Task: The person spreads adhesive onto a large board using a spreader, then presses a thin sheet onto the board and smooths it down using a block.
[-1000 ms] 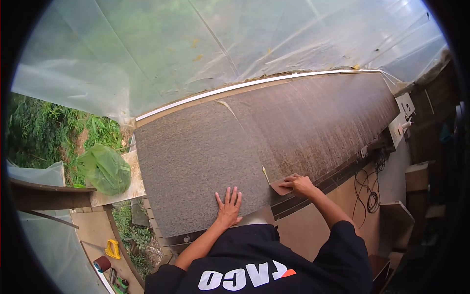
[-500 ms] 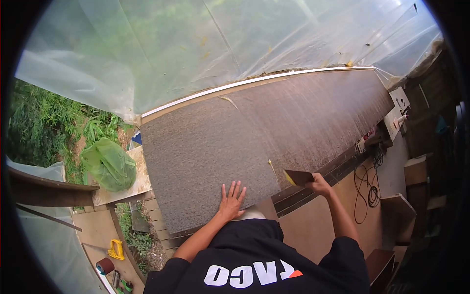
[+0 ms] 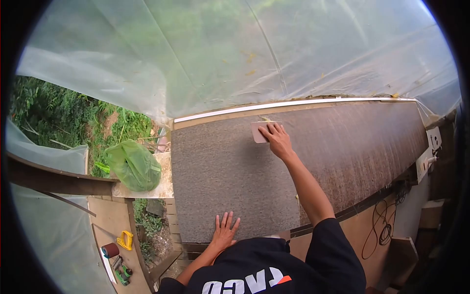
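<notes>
My right hand grips a flat rectangular spreader, pale pinkish on this side, and presses it near the far edge of a large speckled brown sheet. A small yellowish smear shows just beyond the spreader. Low on the left, my left hand lies on the sheet's near edge with its fingers spread, holding nothing. Glossy streaks cover the right part of the sheet, while its left part looks dull. Another small yellowish dab sits beside my right forearm.
Translucent plastic sheeting hangs behind a white strip. A green plastic bag stands left of the sheet. A yellow handle-like tool, a reddish-brown roll and a green-black tool lie lower left. A coiled cable hangs at right.
My right hand has carried the spreader from beyond the near edge up and left to the sheet's far side. My left hand stays flat on the sheet. The view has shifted.
</notes>
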The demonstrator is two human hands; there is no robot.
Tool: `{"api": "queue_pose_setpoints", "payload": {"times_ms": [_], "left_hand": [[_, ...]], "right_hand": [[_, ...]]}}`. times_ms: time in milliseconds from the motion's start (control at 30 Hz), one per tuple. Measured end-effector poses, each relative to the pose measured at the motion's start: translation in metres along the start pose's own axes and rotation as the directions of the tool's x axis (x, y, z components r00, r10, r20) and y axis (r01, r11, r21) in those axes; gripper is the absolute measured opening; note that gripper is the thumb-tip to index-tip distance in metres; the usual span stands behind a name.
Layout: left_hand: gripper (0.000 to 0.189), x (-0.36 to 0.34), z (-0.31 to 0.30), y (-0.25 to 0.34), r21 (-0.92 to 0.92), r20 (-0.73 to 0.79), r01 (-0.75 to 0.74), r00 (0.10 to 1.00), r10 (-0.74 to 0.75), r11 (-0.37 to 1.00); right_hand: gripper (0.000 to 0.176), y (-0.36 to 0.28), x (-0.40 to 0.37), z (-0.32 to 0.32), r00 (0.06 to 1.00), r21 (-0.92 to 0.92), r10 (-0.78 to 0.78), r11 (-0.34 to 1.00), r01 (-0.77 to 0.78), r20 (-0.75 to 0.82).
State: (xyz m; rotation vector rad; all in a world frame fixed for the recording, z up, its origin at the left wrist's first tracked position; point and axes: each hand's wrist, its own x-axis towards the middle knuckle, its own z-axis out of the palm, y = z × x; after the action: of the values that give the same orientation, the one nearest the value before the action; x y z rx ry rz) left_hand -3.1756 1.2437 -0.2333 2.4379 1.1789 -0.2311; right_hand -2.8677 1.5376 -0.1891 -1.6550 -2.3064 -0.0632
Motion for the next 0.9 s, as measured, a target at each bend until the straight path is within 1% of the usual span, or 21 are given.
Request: {"api": "queue_pose_setpoints", "payload": {"times_ms": [67, 200, 233, 300, 333, 400, 433, 467, 500, 633, 700, 733, 767, 833, 867, 900], "left_hand": [[0.110, 0.000, -0.001, 0.001, -0.004, 0.018, 0.012, 1.000, -0.012, 1.000], [0.110, 0.000, -0.005, 0.002, 0.004, 0.079, 0.027, 0.996, -0.028, 1.000], [0.110, 0.001, -0.004, 0.001, -0.010, 0.091, 0.024, 0.996, -0.023, 1.000], [0.109, 0.002, -0.003, 0.001, 0.004, 0.117, 0.041, 0.992, -0.041, 0.999], [0.109, 0.001, -0.002, 0.001, -0.002, 0.129, 0.039, 0.991, -0.039, 0.999], [0.109, 0.001, -0.001, 0.001, -0.007, 0.143, 0.043, 0.989, -0.042, 0.999], [0.109, 0.001, -0.001, 0.001, -0.011, 0.145, 0.042, 0.989, -0.040, 0.999], [0.109, 0.001, -0.001, 0.001, -0.015, 0.146, 0.040, 0.989, -0.037, 0.999], [0.109, 0.001, -0.001, 0.001, -0.016, 0.148, 0.040, 0.988, -0.037, 0.999], [0.109, 0.000, 0.001, 0.001, -0.013, 0.159, 0.044, 0.986, -0.041, 0.999], [0.109, 0.002, 0.002, 0.000, -0.016, 0.144, 0.042, 0.989, -0.040, 0.999], [0.109, 0.002, 0.003, 0.000, -0.022, 0.142, 0.043, 0.989, -0.039, 0.999], [0.109, 0.001, 0.003, 0.000, -0.027, 0.142, 0.043, 0.989, -0.039, 0.999], [0.109, 0.000, 0.002, 0.000, -0.025, 0.138, 0.042, 0.990, -0.038, 0.999], [0.108, 0.001, 0.002, 0.000, -0.025, 0.137, 0.042, 0.990, -0.038, 0.999], [0.108, 0.001, 0.002, 0.001, -0.023, 0.141, 0.038, 0.989, -0.034, 0.999]], "right_hand": [[0.044, 0.002, 0.019, 0.038, 1.000, -0.043, -0.029, 0.999, 0.029, 0.009], [0.043, -0.012, 0.040, 0.077, 0.999, -0.050, -0.048, 0.998, 0.048, 0.011], [0.043, -0.014, 0.043, 0.085, 0.998, -0.042, -0.054, 0.998, 0.054, 0.011], [0.046, -0.016, 0.048, 0.100, 0.996, -0.048, -0.050, 0.997, 0.053, 0.074], [0.046, -0.015, 0.050, 0.106, 0.996, -0.042, -0.056, 0.997, 0.059, 0.076], [0.047, -0.013, 0.053, 0.115, 0.998, -0.064, -0.033, 0.997, 0.037, 0.059], [0.047, -0.011, 0.054, 0.118, 0.998, -0.060, -0.036, 0.997, 0.039, 0.060], [0.046, -0.010, 0.054, 0.121, 0.998, -0.067, -0.061, 0.996, 0.063, 0.029], [0.046, -0.008, 0.053, 0.122, 0.996, -0.077, -0.085, 0.993, 0.085, -0.001], [0.045, -0.009, 0.041, 0.109, 0.993, -0.097, -0.119, 0.988, 0.119, 0.006], [0.045, -0.009, 0.038, 0.090, 0.982, -0.030, -0.105, 0.993, 0.112, 0.160], [0.044, -0.008, 0.039, 0.080, 0.980, 0.018, -0.115, 0.993, 0.114, 0.161], [0.044, -0.006, 0.042, 0.071, 0.981, 0.016, -0.114, 0.993, 0.113, 0.159], [0.042, 0.001, 0.054, 0.057, 0.985, -0.016, -0.155, 0.988, 0.157, 0.073], [0.037, 0.006, 0.060, 0.056, 0.991, -0.057, -0.130, 0.990, 0.132, 0.035], [0.038, 0.012, 0.067, 0.054, 0.990, -0.053, -0.104, 0.993, 0.110, 0.100]]}}
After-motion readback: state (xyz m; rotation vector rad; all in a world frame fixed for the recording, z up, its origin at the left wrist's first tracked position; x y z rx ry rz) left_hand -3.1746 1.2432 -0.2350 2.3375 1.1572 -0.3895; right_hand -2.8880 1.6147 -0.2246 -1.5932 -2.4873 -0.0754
